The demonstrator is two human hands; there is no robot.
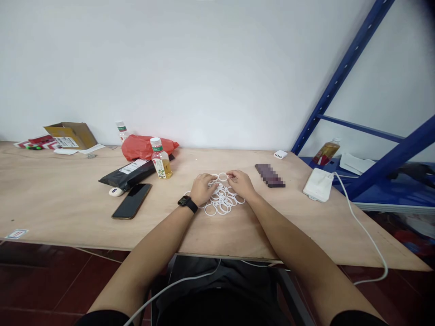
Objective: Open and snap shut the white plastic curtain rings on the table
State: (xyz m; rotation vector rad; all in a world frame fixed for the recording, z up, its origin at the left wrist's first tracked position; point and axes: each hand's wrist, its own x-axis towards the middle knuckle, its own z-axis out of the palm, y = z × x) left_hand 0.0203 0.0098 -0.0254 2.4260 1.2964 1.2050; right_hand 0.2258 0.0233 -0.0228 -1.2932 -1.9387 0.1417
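A loose pile of thin white plastic rings (222,198) lies on the wooden table in front of me, several of them overlapping. My left hand (203,188), with a black watch (187,202) on its wrist, is at the pile's left side, thumb and fingers curled around the edge of some rings. From the right, my right hand (240,183) pinches a white ring (222,173) at the far side of the pile. That ring spans the space between both hands' fingertips. Fingers partly hide the exact contact on the left.
Left of the hands are a phone (132,202), a white earbud case (116,192), a black parcel (136,173), a drink bottle (161,162) and a red bag (136,147). On the right are a pixelated dark object (270,175), a white power bank (318,184) with cable, and a blue rack (340,72).
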